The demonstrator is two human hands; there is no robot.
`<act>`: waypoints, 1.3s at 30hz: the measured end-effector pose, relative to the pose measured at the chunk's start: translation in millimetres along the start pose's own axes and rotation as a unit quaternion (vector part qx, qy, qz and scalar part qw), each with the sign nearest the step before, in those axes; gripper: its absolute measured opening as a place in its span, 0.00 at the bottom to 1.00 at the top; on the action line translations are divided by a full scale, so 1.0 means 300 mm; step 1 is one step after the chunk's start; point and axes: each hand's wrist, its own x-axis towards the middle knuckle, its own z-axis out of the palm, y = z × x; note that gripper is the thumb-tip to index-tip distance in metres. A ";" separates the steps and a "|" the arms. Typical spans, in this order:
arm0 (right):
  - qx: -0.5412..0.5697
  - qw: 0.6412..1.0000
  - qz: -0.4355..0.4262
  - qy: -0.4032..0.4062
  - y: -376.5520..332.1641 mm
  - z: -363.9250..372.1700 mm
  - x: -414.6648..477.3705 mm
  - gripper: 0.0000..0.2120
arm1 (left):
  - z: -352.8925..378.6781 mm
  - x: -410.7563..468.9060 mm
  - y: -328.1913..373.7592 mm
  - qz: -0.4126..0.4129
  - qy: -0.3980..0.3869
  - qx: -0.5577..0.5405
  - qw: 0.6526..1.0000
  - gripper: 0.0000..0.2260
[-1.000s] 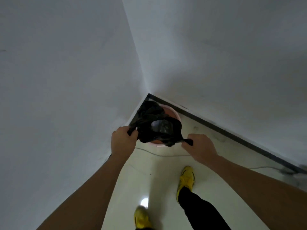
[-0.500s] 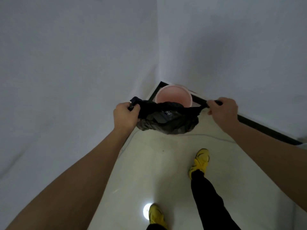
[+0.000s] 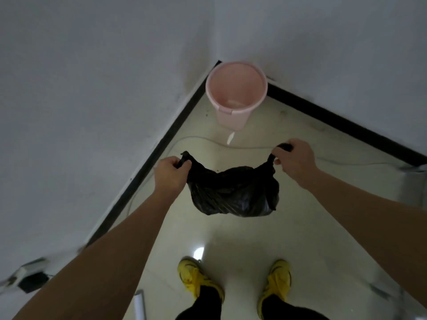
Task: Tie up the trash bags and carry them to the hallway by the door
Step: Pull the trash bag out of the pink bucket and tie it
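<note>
A black trash bag (image 3: 233, 192) hangs in the air between my hands, above the pale floor. My left hand (image 3: 169, 174) is closed on its left handle and my right hand (image 3: 297, 161) is closed on its right handle, with the bag's mouth stretched between them. The pink bin (image 3: 235, 93) stands in the room's corner beyond the bag, with no liner in it.
White walls with a black baseboard (image 3: 147, 162) meet at the corner. A thin cable (image 3: 242, 147) lies on the floor before the bin. A power strip with a black plug (image 3: 30, 277) sits at the lower left. My yellow shoes (image 3: 198, 280) stand below the bag.
The bag has come out of the pink bin and back toward me, away from the corner. My hands have spread apart on its two handles. I have stepped back with both feet side by side.
</note>
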 end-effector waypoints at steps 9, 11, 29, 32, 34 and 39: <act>-0.005 0.999 -0.032 0.030 0.488 0.233 0.174 0.13 | 0.345 0.173 -0.333 0.033 -0.031 -0.015 0.999 0.15; 0.004 0.997 -0.040 0.064 0.553 0.274 0.195 0.30 | 0.379 0.224 -0.384 0.053 -0.044 -0.050 0.996 0.15; 0.010 0.992 -0.111 0.065 0.848 0.661 0.672 0.24 | 0.750 0.660 -0.711 0.082 -0.251 -0.100 0.959 0.43; 0.101 0.989 -0.088 0.063 0.850 0.687 0.704 0.08 | 0.788 0.650 -0.713 0.082 -0.253 -0.156 0.951 0.33; 0.193 0.979 -0.043 0.046 0.849 0.695 0.685 0.08 | 0.805 0.603 -0.723 0.074 -0.241 -0.161 0.954 0.22; 0.458 0.886 0.068 -0.033 0.856 0.674 0.617 0.15 | 0.811 0.492 -0.710 0.002 -0.216 -0.306 0.927 0.12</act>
